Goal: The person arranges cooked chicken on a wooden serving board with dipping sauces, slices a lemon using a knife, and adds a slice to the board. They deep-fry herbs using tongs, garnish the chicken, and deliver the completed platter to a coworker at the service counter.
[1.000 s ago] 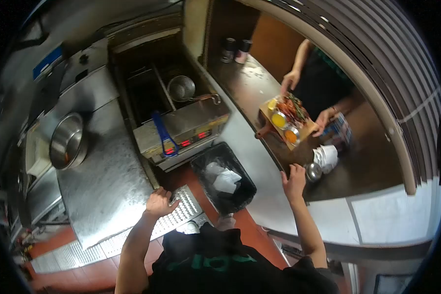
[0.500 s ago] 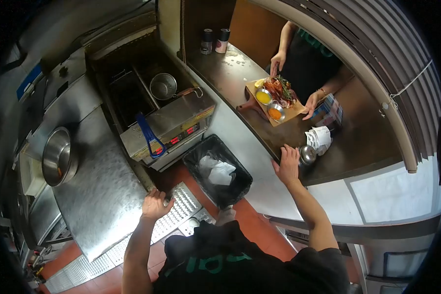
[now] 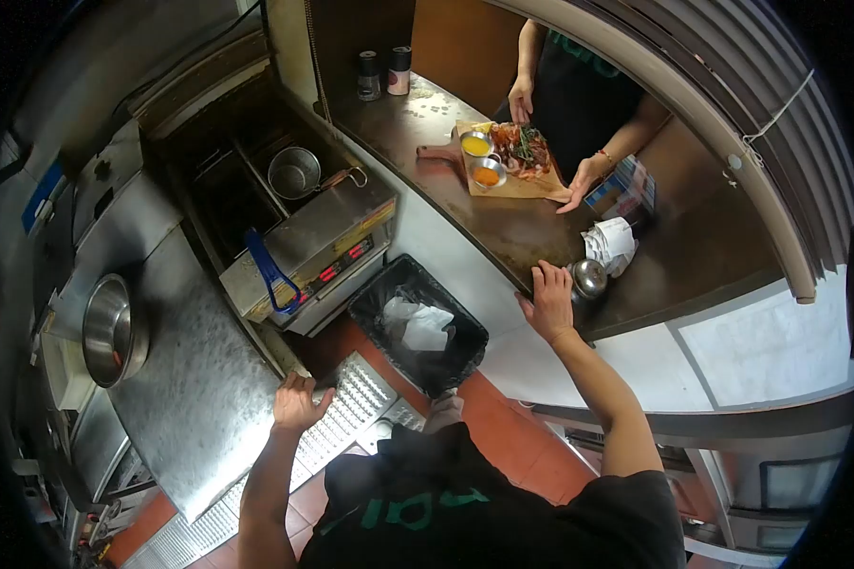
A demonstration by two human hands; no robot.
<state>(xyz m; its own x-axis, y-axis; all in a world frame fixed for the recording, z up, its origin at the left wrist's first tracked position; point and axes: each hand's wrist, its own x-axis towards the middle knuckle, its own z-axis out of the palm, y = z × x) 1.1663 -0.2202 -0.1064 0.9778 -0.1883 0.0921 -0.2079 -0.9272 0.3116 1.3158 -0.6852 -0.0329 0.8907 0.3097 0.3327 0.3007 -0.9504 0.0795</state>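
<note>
My right hand lies palm down on the near edge of the dark counter, fingers stretched out, just beside a round metal service bell. My left hand rests at the corner of the steel worktable, thumb spread from the bent fingers, with no object visible in it. Across the counter, a co-worker's hands touch or hover at a wooden serving board lined with brown paper. On it are roasted meat with a green herb sprig, a yellow sauce cup and an orange sauce cup.
White paper slips stand behind the bell. Two grinders are at the counter's far end. A fryer with a strainer stands ahead left. Below it sits a lined bin. A steel bowl is at left.
The board has turned, its handle now pointing left, and has shifted slightly away with the co-worker's hands. The view has tilted a little. My hands keep nearly the same places.
</note>
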